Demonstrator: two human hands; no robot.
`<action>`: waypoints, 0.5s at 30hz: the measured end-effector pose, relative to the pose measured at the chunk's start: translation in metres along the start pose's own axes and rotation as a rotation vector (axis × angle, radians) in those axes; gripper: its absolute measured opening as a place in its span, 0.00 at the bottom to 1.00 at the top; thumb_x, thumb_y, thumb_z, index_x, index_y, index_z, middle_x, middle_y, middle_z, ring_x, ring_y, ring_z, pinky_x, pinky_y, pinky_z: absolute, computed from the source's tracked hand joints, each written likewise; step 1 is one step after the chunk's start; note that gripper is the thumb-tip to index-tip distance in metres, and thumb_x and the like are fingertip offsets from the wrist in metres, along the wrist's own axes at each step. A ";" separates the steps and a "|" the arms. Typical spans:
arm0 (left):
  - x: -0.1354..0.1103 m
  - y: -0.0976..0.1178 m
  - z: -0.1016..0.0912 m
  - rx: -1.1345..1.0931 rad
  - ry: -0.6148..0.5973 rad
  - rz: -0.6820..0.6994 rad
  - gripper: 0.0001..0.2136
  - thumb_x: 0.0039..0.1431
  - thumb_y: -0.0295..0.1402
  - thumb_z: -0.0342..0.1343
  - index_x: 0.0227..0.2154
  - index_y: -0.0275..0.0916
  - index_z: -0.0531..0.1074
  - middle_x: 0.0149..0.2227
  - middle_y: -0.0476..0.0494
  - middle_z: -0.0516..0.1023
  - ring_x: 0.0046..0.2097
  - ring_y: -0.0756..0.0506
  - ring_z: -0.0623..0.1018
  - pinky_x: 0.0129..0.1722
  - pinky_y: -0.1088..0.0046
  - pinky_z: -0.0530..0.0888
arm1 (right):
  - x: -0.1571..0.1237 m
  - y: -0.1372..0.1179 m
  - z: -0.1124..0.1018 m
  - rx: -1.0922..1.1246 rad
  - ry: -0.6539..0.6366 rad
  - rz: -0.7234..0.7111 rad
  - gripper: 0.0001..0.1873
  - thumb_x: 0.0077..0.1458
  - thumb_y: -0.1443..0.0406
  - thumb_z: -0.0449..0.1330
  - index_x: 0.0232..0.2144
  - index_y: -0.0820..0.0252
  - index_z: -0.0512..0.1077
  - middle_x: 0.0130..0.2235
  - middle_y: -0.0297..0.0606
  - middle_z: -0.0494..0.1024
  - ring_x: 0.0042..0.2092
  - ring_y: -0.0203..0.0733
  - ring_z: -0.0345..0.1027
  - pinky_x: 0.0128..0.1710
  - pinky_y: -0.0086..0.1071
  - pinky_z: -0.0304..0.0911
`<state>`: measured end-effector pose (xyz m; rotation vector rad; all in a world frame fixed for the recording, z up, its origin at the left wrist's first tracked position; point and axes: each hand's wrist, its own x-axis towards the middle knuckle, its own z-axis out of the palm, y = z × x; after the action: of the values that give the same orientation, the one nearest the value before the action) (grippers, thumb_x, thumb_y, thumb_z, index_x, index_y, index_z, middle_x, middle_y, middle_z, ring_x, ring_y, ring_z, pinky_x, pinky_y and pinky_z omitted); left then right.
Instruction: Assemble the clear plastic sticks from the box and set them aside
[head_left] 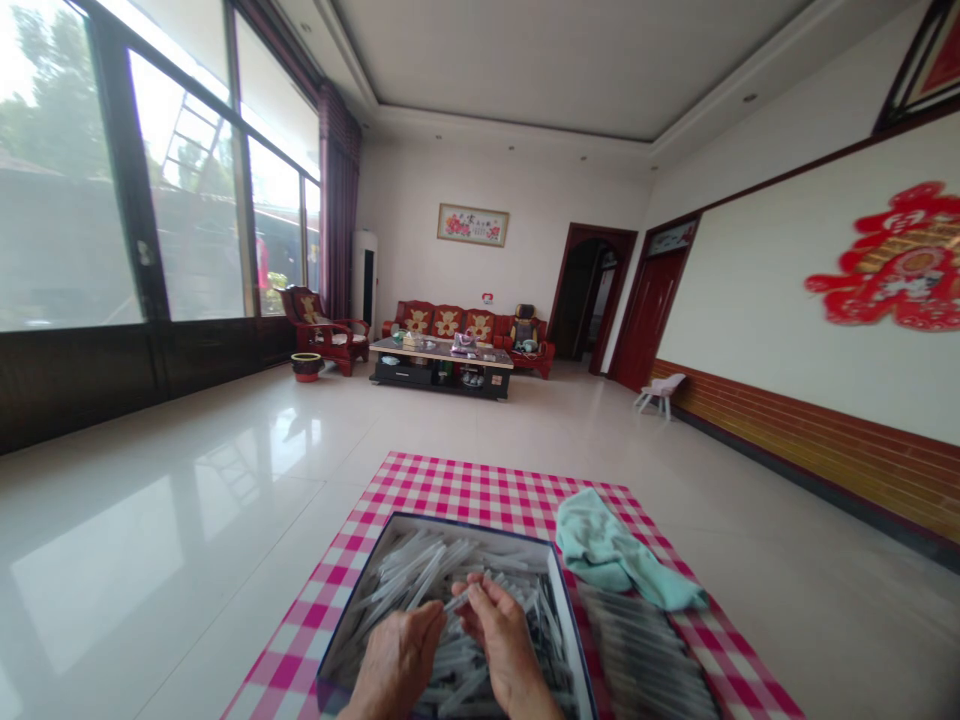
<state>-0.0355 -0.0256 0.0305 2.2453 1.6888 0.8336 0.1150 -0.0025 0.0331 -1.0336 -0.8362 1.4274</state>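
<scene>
My left hand [401, 655] and my right hand [496, 635] come together over an open shallow box [564, 600] with a dark blue rim. Between them is a thin translucent plastic tube [456, 602], pinched by the fingers of both hands. A heap of similar thin translucent tubes [420, 565] fills the box, with some darker slender pieces among them at its right side. Right of the box lies a row of long slender clear-and-dark pieces [645, 655], side by side and blurred. Fingers hide parts of the held tube.
A pink and white checked cloth [457, 480] covers the table under the box. Behind the row lies a crumpled mint-green cloth [611, 550]. Farther off across the tiled floor stand a low coffee table [442, 365], red wooden seats and a small pink chair [661, 392].
</scene>
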 end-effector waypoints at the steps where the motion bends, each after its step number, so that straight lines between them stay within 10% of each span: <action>1: 0.000 0.000 0.000 0.015 0.004 0.004 0.17 0.66 0.35 0.40 0.28 0.43 0.72 0.24 0.45 0.79 0.27 0.48 0.79 0.24 0.74 0.60 | -0.001 0.000 0.001 0.008 0.002 0.015 0.21 0.38 0.54 0.69 0.34 0.59 0.75 0.36 0.40 0.83 0.35 0.46 0.75 0.34 0.35 0.66; 15: -0.001 -0.001 0.011 0.296 -0.011 0.101 0.13 0.62 0.25 0.42 0.33 0.43 0.72 0.27 0.46 0.79 0.28 0.45 0.80 0.22 0.74 0.59 | -0.004 0.000 -0.003 0.014 0.024 0.103 0.22 0.36 0.54 0.69 0.33 0.59 0.72 0.35 0.38 0.82 0.34 0.44 0.76 0.30 0.30 0.63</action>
<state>-0.0306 -0.0243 0.0210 2.5397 1.8103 0.6239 0.1177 -0.0072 0.0327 -1.0941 -0.7637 1.5028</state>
